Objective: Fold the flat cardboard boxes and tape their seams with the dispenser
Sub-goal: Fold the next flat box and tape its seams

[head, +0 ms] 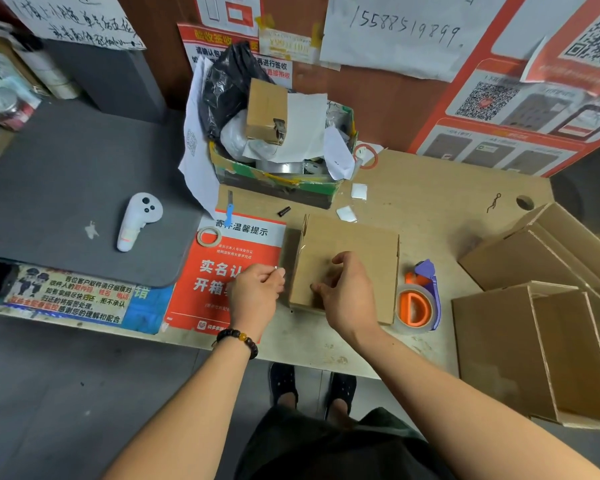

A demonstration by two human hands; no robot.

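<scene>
Both hands loosely curled, left hand beside, right hand on folded box.

I see soft, even light from above, not too bright. The worktop is well lit, but the floor below looks dim and gray. A small dark shadow sits under my right hand on the box. The black bag has shiny spots of glare. The wide lens bends the edges, so straight lines curve. The corners look a bit blurry.
</scene>
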